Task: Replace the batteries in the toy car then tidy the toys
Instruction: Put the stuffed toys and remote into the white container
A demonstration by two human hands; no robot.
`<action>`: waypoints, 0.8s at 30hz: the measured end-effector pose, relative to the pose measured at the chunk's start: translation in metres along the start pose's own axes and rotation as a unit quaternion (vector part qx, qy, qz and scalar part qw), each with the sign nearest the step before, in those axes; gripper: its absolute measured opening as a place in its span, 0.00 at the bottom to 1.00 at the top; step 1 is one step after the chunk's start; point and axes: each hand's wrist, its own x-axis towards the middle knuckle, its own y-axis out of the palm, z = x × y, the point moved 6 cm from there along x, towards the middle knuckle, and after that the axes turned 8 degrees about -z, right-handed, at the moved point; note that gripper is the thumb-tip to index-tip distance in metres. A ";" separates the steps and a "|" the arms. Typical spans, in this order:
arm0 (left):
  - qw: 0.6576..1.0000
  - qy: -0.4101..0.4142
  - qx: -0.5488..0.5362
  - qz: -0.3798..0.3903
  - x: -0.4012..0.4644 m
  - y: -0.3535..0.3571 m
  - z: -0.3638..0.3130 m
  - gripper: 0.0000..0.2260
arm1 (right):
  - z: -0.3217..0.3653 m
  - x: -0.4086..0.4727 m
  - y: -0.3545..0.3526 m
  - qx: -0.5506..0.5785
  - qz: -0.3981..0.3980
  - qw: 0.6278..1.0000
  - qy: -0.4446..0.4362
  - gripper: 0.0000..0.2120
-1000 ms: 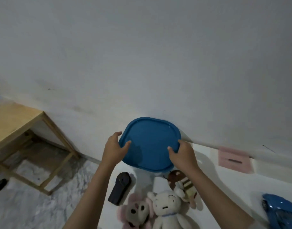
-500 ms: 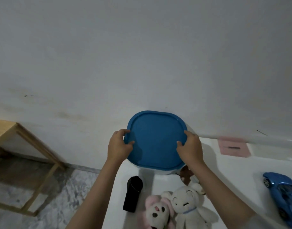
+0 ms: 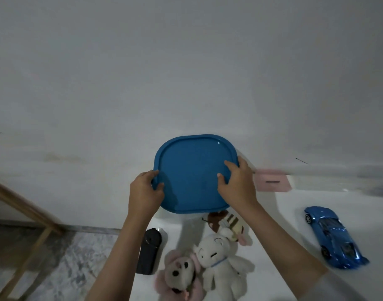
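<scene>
Against the white wall, on the white table (image 3: 273, 218), we gripped the blue lid (image 3: 195, 173) at frame centre, left hand (image 3: 145, 192) and right hand (image 3: 237, 184) clamped on opposite edges, toy car (image 3: 335, 236) lower right, nearer our right hand.

Plain white wall (image 3: 186, 72) fills most of the view; faint grey-brown smudges low on its left side; dim, even light. Grey marbled floor (image 3: 62, 263) at lower left, meeting the wall along a dark line; light wooden frame of a piece of furniture (image 3: 23, 205) at the left edge, slanted leg and crossbar showing; white tabletop (image 3: 294, 213) lower right, against the wall.
</scene>
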 end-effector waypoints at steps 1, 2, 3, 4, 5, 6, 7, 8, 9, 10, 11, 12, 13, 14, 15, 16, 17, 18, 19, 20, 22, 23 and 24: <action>1.000 0.003 -0.003 -0.001 -0.009 0.003 -0.008 0.18 | -0.007 -0.002 -0.009 -0.005 -0.002 1.000 -0.002 0.23; 1.000 0.006 -0.007 -0.002 -0.018 0.007 -0.015 0.18 | -0.014 -0.005 -0.017 -0.007 -0.003 1.000 -0.001 0.23; 1.000 0.008 -0.011 -0.001 -0.028 0.010 -0.023 0.18 | -0.023 -0.009 -0.027 -0.007 -0.003 1.000 0.000 0.22; 1.000 0.011 -0.014 -0.001 -0.037 0.014 -0.030 0.17 | -0.032 -0.012 -0.036 -0.006 -0.003 1.000 0.000 0.22; 1.000 0.014 -0.016 0.000 -0.048 0.019 -0.037 0.17 | -0.042 -0.017 -0.046 -0.007 -0.003 1.000 0.000 0.22; 1.000 0.016 -0.019 0.002 -0.059 0.023 -0.045 0.17 | -0.053 -0.021 -0.057 -0.010 -0.006 1.000 0.002 0.22; 1.000 0.019 -0.023 0.005 -0.070 0.029 -0.053 0.17 | -0.065 -0.027 -0.068 -0.012 -0.009 1.000 0.006 0.22; 0.999 0.025 -0.029 0.009 -0.082 0.036 -0.063 0.17 | -0.077 -0.033 -0.080 -0.012 -0.013 1.000 0.013 0.22; 0.999 0.034 -0.034 0.016 -0.094 0.043 -0.073 0.17 | -0.091 -0.039 -0.092 -0.011 -0.018 1.000 0.022 0.21; 0.998 0.045 -0.040 0.026 -0.105 0.051 -0.084 0.17 | -0.105 -0.045 -0.105 -0.011 -0.026 0.999 0.033 0.21; 0.997 0.056 -0.043 0.036 -0.117 0.061 -0.095 0.17 | -0.121 -0.050 -0.118 -0.016 -0.035 0.998 0.045 0.21; 0.996 0.068 -0.045 0.047 -0.129 0.071 -0.107 0.17 | -0.137 -0.056 -0.133 -0.021 -0.045 0.997 0.058 0.21; 0.994 0.078 -0.047 0.060 -0.141 0.083 -0.119 0.17 | -0.154 -0.061 -0.147 -0.026 -0.054 0.996 0.071 0.21; 0.992 0.087 -0.050 0.074 -0.154 0.095 -0.130 0.17 | -0.170 -0.065 -0.163 -0.030 -0.063 0.994 0.082 0.21; 0.990 0.096 -0.057 0.087 -0.166 0.107 -0.143 0.18 | -0.187 -0.069 -0.179 -0.035 -0.071 0.993 0.091 0.21; 0.987 0.106 -0.063 0.098 -0.179 0.118 -0.157 0.18 | -0.204 -0.072 -0.195 -0.042 -0.079 0.991 0.100 0.20; 0.985 0.121 -0.067 0.107 -0.192 0.130 -0.172 0.19 | -0.222 -0.076 -0.212 -0.049 -0.088 0.989 0.109 0.20; 0.981 0.134 -0.069 0.120 -0.205 0.143 -0.187 0.19 | -0.240 -0.080 -0.228 -0.057 -0.095 0.987 0.118 0.21; 0.977 0.145 -0.070 0.139 -0.218 0.157 -0.201 0.19 | -0.258 -0.084 -0.244 -0.067 -0.102 0.985 0.125 0.21; 0.972 0.153 -0.071 0.165 -0.232 0.172 -0.215 0.19 | -0.275 -0.087 -0.261 -0.080 -0.107 0.982 0.132 0.22; 0.958 0.171 -0.080 0.217 -0.261 0.206 -0.240 0.14 | -0.311 -0.093 -0.291 -0.113 -0.108 0.976 0.151 0.23; 0.951 0.183 -0.082 0.237 -0.275 0.223 -0.251 0.12 | -0.329 -0.096 -0.304 -0.130 -0.104 0.972 0.163 0.24; 0.944 0.190 -0.079 0.257 -0.288 0.240 -0.260 0.12 | -0.346 -0.098 -0.316 -0.147 -0.097 0.969 0.175 0.25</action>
